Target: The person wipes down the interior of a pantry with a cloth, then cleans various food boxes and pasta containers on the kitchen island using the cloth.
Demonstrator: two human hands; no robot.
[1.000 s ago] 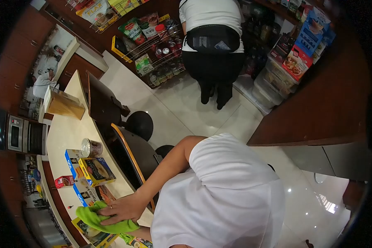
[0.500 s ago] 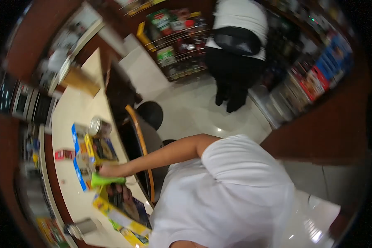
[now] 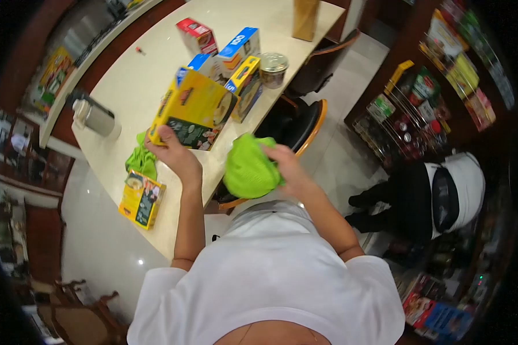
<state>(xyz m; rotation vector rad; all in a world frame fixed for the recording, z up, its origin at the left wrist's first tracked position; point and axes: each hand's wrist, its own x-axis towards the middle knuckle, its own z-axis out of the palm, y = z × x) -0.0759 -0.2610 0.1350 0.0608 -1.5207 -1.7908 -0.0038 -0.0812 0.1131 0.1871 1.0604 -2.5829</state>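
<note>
My left hand grips the lower corner of a large yellow food box and holds it tilted over the table. Its dark panel and a picture of a bowl face me. A bright green cloth is bunched in my right hand, just past the table edge and apart from the box. Beside my left hand, another green cloth lies crumpled on the table. A smaller yellow box lies against it near the table's corner.
Behind the held box stand a blue-and-white box, a red box, another yellow box and a lidded jar. A flask stands at the left. Chairs line the right edge. A person bends near shelves.
My view has swung round toward the table. My right hand, with the green cloth, has drawn back from the boxes toward my body. My left hand still holds a yellow box.
</note>
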